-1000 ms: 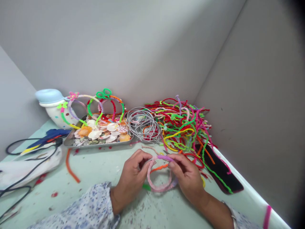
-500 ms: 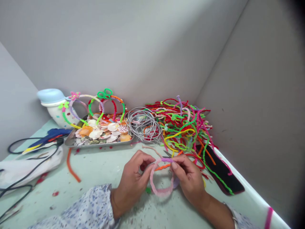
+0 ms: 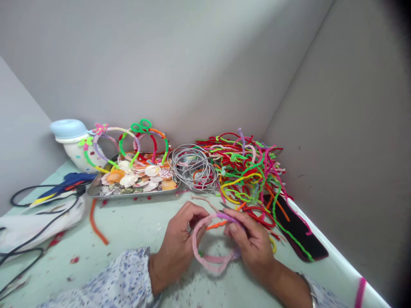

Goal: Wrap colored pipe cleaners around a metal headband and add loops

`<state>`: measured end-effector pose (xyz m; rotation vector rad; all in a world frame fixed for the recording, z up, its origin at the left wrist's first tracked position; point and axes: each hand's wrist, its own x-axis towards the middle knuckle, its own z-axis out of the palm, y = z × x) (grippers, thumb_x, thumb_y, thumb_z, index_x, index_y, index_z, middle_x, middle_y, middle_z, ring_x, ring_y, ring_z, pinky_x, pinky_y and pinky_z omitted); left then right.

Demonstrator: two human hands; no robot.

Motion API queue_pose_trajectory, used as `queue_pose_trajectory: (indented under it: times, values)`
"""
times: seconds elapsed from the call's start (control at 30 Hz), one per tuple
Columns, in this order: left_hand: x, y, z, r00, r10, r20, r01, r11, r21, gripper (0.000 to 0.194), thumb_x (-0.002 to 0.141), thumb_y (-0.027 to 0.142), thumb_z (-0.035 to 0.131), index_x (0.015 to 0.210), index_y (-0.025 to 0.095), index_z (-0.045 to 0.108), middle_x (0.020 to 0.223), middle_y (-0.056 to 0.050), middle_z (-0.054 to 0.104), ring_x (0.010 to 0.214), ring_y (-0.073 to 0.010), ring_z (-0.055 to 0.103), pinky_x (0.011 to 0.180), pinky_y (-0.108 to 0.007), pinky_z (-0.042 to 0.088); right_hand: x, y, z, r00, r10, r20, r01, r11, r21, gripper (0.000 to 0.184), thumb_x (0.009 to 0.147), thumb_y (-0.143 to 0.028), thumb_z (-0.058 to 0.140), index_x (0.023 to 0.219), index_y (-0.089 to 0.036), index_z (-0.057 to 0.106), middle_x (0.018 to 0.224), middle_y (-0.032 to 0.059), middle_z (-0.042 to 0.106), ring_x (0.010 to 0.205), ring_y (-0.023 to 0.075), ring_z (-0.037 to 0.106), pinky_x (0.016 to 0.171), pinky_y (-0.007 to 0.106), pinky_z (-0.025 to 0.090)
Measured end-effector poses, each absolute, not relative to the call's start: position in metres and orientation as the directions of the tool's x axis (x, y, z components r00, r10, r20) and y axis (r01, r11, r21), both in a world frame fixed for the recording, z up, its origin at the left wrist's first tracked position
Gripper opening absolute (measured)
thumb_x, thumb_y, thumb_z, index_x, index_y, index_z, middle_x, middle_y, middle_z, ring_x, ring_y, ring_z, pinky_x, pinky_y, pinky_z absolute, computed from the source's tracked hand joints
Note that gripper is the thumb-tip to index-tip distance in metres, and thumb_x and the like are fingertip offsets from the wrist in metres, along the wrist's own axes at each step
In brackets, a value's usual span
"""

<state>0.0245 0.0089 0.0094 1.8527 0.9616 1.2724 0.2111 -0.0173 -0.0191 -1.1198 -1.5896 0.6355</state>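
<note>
A ring of fuzzy pipe cleaner (image 3: 194, 246), pink for the most part and purple along its upper right, is held upright between my two hands above the table. My left hand (image 3: 180, 241) pinches its top left with thumb and bent fingers. On the purple stretch, my right hand (image 3: 252, 241) grips with the thumb pressed against the fingers. An orange pipe cleaner (image 3: 217, 225) shows through the ring. Just beyond my right fingers lies a dark pointed tip (image 3: 224, 205), perhaps of scissors. My fingers partly hide the ring's right side.
A metal tray (image 3: 135, 196) of shells stands behind my left hand, with colourful pipe-cleaner headbands (image 3: 167, 145) on it. Beside it are coiled silver wire (image 3: 195, 169) and heaped pipe cleaners (image 3: 247, 167). A black phone-like slab (image 3: 305, 239), a white bottle (image 3: 80, 149) and dark cables (image 3: 48, 229) lie at the sides.
The ring has shifted left and looks wider, with more of its purple stretch showing. My right hand has changed its grip along the purple part; my left hand has barely moved.
</note>
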Motion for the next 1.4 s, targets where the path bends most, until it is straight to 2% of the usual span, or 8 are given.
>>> queue_pose_trajectory:
  times: [0.1,0.3,0.6,0.8,0.97,1.13,1.27,1.4]
  values:
    - [0.025,0.008,0.01,0.247,0.866,0.434,0.205,-0.485,0.85,0.004,0.086,0.02,0.056,0.085,0.019,0.059,0.077,-0.001,0.056,0.069,-0.0126,0.05,0.062,-0.023,0.04,0.21,-0.017,-0.018,-0.021,0.893,0.449,0.328,0.43,-0.841,0.026,0.091,-0.024,0.05,0.115,-0.025,0.062,0.065,-0.0014,0.062,0.055,0.0126,0.057,0.055,0.024,0.049]
    - [0.025,0.008,0.011,0.242,0.868,0.434,0.232,-0.486,0.843,0.005,0.085,0.021,0.056,0.083,0.019,0.06,0.077,-0.001,0.057,0.069,-0.0133,0.051,0.062,-0.023,0.041,0.209,-0.017,-0.015,-0.008,0.887,0.461,0.328,0.438,-0.837,0.026,0.091,-0.022,0.051,0.113,-0.024,0.063,0.061,-0.002,0.06,0.052,0.0125,0.057,0.053,0.024,0.049]
    - [0.026,0.005,0.02,0.244,0.91,0.335,0.209,-0.387,0.898,0.012,0.086,0.028,0.056,0.078,0.019,0.059,0.075,-0.001,0.058,0.068,-0.0133,0.051,0.062,-0.023,0.041,0.211,-0.018,-0.016,-0.045,0.88,0.472,0.347,0.457,-0.819,0.026,0.089,-0.022,0.051,0.112,-0.025,0.063,0.064,-0.0012,0.063,0.054,0.0129,0.059,0.054,0.025,0.05]
    - [0.027,0.007,0.018,0.26,0.95,0.171,0.071,-0.195,0.978,0.017,0.084,0.034,0.059,0.078,0.018,0.057,0.07,0.001,0.053,0.065,-0.0118,0.047,0.059,-0.022,0.038,0.212,-0.017,-0.016,-0.051,0.881,0.471,0.355,0.457,-0.816,0.025,0.089,-0.022,0.051,0.112,-0.024,0.064,0.065,-0.0005,0.063,0.053,0.013,0.059,0.053,0.025,0.05]
    - [0.027,0.01,0.023,0.31,0.95,0.022,-0.034,-0.012,0.999,0.02,0.08,0.036,0.063,0.077,0.017,0.056,0.063,0.003,0.049,0.058,-0.0098,0.042,0.054,-0.021,0.033,0.212,-0.017,-0.016,-0.058,0.874,0.482,0.352,0.47,-0.81,0.026,0.089,-0.019,0.052,0.112,-0.025,0.063,0.066,-0.0013,0.064,0.054,0.0123,0.059,0.055,0.024,0.05]
    - [0.027,0.015,0.027,0.357,0.934,-0.01,-0.089,0.045,0.995,0.017,0.078,0.031,0.064,0.073,0.016,0.057,0.06,0.003,0.049,0.056,-0.0097,0.043,0.054,-0.022,0.034,0.211,-0.016,-0.014,-0.06,0.874,0.483,0.354,0.471,-0.808,0.026,0.089,-0.019,0.052,0.112,-0.024,0.063,0.067,-0.0011,0.065,0.054,0.012,0.06,0.054,0.023,0.049]
    - [0.03,0.018,0.026,0.373,0.922,-0.104,-0.16,0.174,0.972,0.013,0.074,0.027,0.063,0.071,0.016,0.056,0.057,0.004,0.047,0.051,-0.0085,0.039,0.051,-0.022,0.031,0.211,-0.017,-0.012,-0.072,0.866,0.495,0.363,0.485,-0.795,0.025,0.088,-0.02,0.051,0.11,-0.023,0.064,0.066,-0.0008,0.065,0.053,0.012,0.059,0.052,0.023,0.049]
    - [0.031,0.019,0.026,0.389,0.911,-0.138,-0.207,0.232,0.95,0.014,0.069,0.027,0.064,0.066,0.017,0.055,0.053,0.004,0.045,0.048,-0.0085,0.037,0.049,-0.022,0.029,0.211,-0.017,-0.012,-0.079,0.854,0.513,0.365,0.504,-0.783,0.027,0.088,-0.018,0.052,0.111,-0.025,0.064,0.064,-0.0021,0.064,0.053,0.0117,0.059,0.053,0.022,0.049]
